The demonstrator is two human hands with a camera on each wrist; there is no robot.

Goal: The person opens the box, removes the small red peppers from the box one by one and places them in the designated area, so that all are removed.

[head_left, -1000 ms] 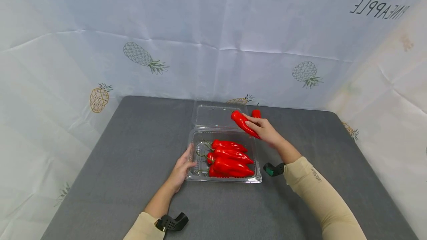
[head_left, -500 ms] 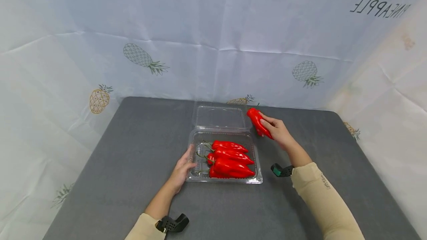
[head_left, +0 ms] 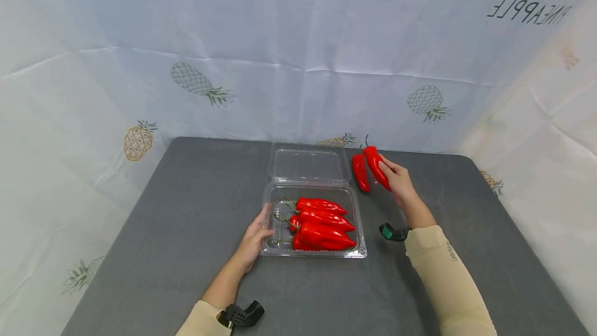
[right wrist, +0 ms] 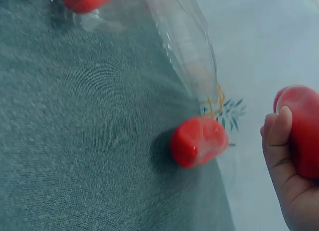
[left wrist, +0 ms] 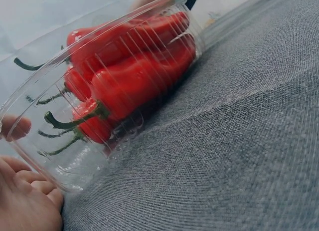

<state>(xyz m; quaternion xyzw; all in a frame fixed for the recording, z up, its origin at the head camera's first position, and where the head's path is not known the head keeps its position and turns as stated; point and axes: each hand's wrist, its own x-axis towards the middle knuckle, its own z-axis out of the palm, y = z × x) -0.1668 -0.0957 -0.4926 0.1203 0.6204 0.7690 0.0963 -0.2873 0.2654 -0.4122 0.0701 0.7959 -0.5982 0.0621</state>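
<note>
A clear plastic clamshell container (head_left: 313,255) holds several red peppers (head_left: 324,235) lying on their sides, green stems toward the left. My left hand (head_left: 253,235) grips its left wall, thumb over the rim and fingers outside; the left wrist view shows the fingers (left wrist: 30,186) against the plastic. Right of the container, my right hand (head_left: 396,178) holds another red pepper (head_left: 374,162), its stem pointing away. In the right wrist view this held pepper (right wrist: 305,128) sits between thumb and fingers. One more red pepper (head_left: 360,172) lies on the table just left of it.
The container's lid (head_left: 308,164) lies folded back behind the base. A grey cloth-covered table (head_left: 205,196) spreads around. Behind it hangs a pale curtain (head_left: 298,92) with pineapple prints. Black cameras are strapped to both wrists.
My right hand has carried its pepper rightward from above the container's far right corner to beside the loose pepper, which shows fully now. My left hand has stayed on the container.
</note>
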